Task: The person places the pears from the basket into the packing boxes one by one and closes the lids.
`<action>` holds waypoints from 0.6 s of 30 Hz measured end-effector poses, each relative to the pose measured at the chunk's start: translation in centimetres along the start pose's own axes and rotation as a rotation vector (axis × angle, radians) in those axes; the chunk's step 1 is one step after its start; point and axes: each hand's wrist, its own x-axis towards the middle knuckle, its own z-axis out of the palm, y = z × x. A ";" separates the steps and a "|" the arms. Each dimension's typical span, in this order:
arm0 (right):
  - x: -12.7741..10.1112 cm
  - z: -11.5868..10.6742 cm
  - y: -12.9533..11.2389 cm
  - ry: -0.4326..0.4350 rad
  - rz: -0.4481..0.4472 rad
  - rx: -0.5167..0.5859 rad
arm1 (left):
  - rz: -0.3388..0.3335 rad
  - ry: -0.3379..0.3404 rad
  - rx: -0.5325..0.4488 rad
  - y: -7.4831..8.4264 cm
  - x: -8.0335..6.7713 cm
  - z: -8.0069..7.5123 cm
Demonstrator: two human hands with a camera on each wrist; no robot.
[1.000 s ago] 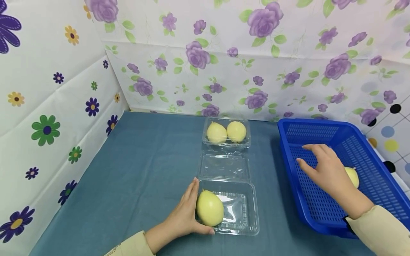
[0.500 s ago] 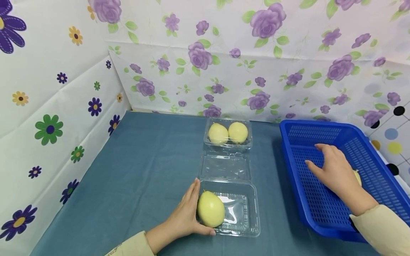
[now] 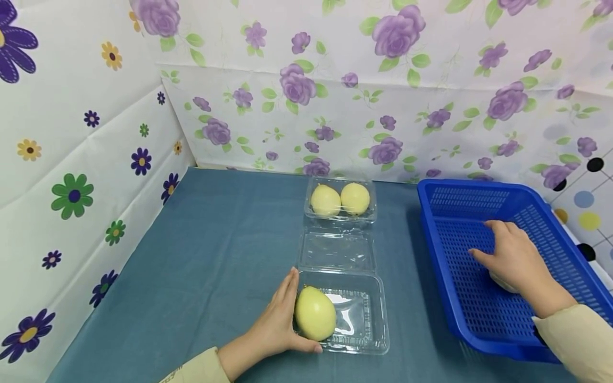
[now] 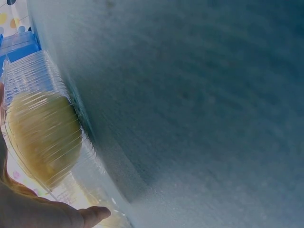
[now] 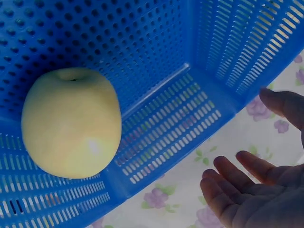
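A yellow pear sits in the left half of an open clear plastic box, whose lid lies folded back behind it. My left hand rests against the box's left side, fingers straight and thumb along its front edge. In the left wrist view the pear shows through the ribbed wall beside the thumb. Over the blue basket, my right hand is spread and holds nothing. Below it another pear lies in the basket, mostly hidden from the head view.
Behind the lid stands a second clear box with two pears in it. A blue-grey cloth covers the table. Flowered sheets rise along the back and left.
My right hand has moved right and slightly down over the basket, now covering most of the pear there. The left hand and the box have stayed in place.
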 end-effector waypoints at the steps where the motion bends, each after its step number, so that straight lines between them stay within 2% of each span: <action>1: 0.0 0.0 0.3 -0.011 0.000 -0.006 | 0.000 0.000 -0.001 0.0 0.0 0.0; 18: 0.4 0.3 3.1 -0.147 -0.057 -0.149 | -0.009 -0.008 -0.022 0.1 0.0 0.0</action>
